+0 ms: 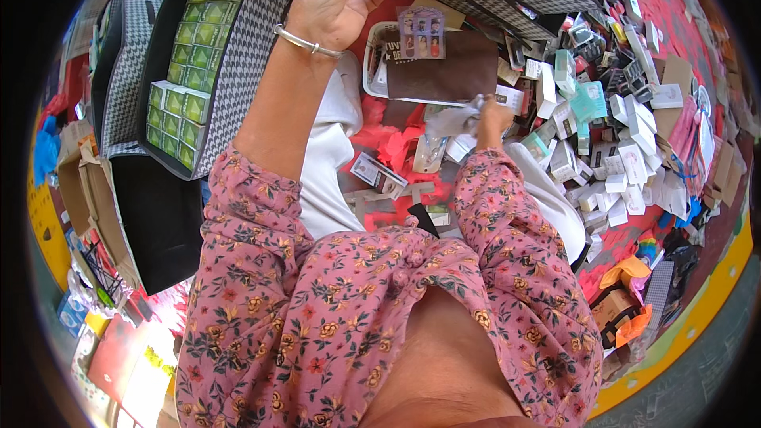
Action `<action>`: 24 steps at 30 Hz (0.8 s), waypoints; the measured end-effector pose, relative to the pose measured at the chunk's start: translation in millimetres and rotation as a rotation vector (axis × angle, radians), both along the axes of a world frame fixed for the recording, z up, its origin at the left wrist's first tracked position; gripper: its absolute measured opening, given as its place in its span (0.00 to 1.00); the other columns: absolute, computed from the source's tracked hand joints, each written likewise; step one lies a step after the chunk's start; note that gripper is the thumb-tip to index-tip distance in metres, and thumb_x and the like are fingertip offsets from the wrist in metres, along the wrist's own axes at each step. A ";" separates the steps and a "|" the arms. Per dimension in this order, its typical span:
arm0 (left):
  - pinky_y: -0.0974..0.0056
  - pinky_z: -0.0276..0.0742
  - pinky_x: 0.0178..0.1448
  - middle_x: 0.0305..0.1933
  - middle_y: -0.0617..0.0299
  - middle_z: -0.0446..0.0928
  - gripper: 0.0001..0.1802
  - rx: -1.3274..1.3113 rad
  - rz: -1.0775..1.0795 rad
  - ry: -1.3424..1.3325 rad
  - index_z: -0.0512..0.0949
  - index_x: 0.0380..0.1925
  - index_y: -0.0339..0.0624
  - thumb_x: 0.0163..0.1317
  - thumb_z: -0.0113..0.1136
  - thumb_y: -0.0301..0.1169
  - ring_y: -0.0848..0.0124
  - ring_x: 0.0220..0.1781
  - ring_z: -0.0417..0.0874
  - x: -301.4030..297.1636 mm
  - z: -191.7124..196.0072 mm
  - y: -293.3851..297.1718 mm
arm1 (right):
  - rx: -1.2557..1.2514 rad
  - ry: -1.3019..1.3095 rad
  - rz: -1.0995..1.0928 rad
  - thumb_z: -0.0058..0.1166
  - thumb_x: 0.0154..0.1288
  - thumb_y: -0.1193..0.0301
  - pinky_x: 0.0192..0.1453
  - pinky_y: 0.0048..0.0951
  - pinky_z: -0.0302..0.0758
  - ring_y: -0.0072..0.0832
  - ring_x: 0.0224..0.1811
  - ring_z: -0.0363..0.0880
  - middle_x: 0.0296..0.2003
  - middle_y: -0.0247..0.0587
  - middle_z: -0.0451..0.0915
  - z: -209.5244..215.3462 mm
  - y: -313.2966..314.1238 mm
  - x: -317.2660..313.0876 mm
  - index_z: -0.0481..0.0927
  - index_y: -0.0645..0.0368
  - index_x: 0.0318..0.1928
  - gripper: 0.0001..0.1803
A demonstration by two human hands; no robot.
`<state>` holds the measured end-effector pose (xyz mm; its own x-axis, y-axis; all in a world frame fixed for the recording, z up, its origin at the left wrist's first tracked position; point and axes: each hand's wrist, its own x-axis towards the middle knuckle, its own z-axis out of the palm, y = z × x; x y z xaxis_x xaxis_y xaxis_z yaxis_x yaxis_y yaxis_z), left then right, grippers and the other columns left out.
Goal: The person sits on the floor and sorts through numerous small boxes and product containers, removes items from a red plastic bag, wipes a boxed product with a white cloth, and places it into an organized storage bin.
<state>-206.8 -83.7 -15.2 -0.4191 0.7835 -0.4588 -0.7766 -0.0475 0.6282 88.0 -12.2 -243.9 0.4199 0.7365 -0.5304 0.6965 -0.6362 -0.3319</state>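
Where the right hand (pixel 495 117) hovers, white boxes (pixel 632 162) crowd nearby.

1. Bright overall on my feed; strongest light at lower left.
2. Pale surface (pixel 147 380) there blown out, I lose its detail.
3. Right hand (pixel 495 117) smeared, motion blur; pale item (pixel 453 121) at it also soft.
4. Left hand (pixel 341 1) fairly crisp; bangle (pixel 305 41) catches a highlight.
5. Black panel (pixel 157 218) reads near-flat dark.
6. Heavy fisheye: yellow stripe (pixel 708 307) curves, rim softens, corners go black.
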 end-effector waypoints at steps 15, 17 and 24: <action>0.71 0.72 0.31 0.28 0.64 0.75 0.07 -0.080 -0.073 -0.048 0.70 0.33 0.43 0.53 0.49 0.24 0.74 0.28 0.74 22.2 7.7 23.1 | -0.056 0.138 0.572 0.52 0.42 0.64 0.46 0.40 0.71 0.46 0.43 0.75 0.38 0.59 0.76 -18.1 56.6 -12.2 0.78 0.67 0.34 0.20; 0.72 0.71 0.31 0.28 0.64 0.75 0.07 -0.078 -0.088 -0.050 0.70 0.33 0.43 0.53 0.49 0.24 0.74 0.28 0.74 25.7 10.0 25.7 | 0.102 0.153 0.682 0.55 0.40 0.67 0.43 0.37 0.71 0.47 0.38 0.77 0.33 0.56 0.78 -3.4 38.3 -23.1 0.78 0.66 0.34 0.18; 0.73 0.71 0.31 0.29 0.62 0.75 0.08 -0.106 -0.106 -0.038 0.70 0.35 0.41 0.52 0.48 0.22 0.74 0.28 0.74 27.5 13.0 25.1 | 0.202 0.080 1.053 0.46 0.47 0.72 0.36 0.43 0.75 0.46 0.32 0.78 0.28 0.54 0.78 34.0 -46.2 -115.6 0.76 0.61 0.31 0.10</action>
<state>-179.3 -58.6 -2.2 -0.3170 0.7690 -0.5551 -0.7971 0.1011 0.5953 -27.5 -58.4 -209.9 -0.5075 0.7847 -0.3560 0.8338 0.3431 -0.4326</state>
